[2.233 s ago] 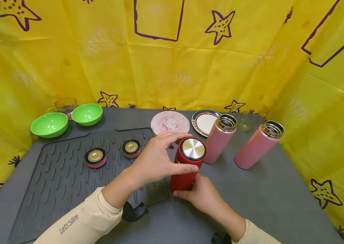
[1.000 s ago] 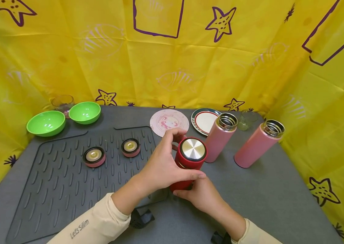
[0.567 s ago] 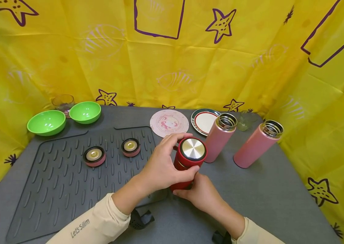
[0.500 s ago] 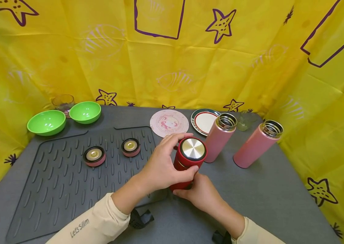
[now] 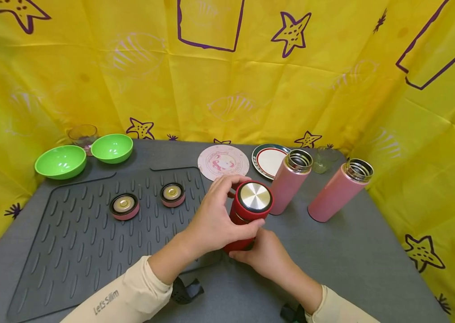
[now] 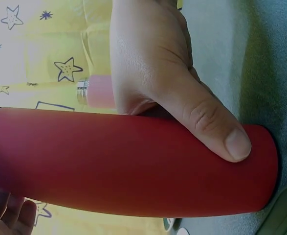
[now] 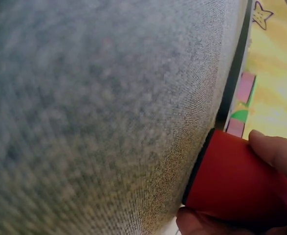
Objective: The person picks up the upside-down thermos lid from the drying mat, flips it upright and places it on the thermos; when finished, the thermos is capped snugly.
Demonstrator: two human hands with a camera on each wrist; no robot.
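A red thermos [image 5: 236, 219] stands upright in front of me, its lid topped with a shiny steel disc [image 5: 255, 196]. My left hand [image 5: 213, 222] holds it from the left near the lid, thumb across the front and fingers curled behind. Lower down, my right hand [image 5: 269, 258] grips the body near the base, as the left wrist view also shows with the thumb laid along the red thermos [image 6: 133, 166]. The right wrist view has its dark-edged base [image 7: 236, 181] between thumb and fingers. A thin metallic seam shows under the lid.
Two lidless pink thermoses [image 5: 289, 186] [image 5: 338, 193] stand at right. Two pink lids [image 5: 124, 206] [image 5: 172, 194] lie upturned on a grey drying mat [image 5: 90, 255]. Green bowls [image 5: 61, 162] [image 5: 112, 148], a pink plate [image 5: 224, 162], a rimmed plate [image 5: 269, 161] and glasses line the back.
My left hand has shifted its hold around the lid, its fingers lifting and then settling back. A seam under the lid shows now. The right hand keeps its grip; the thermos stays put.
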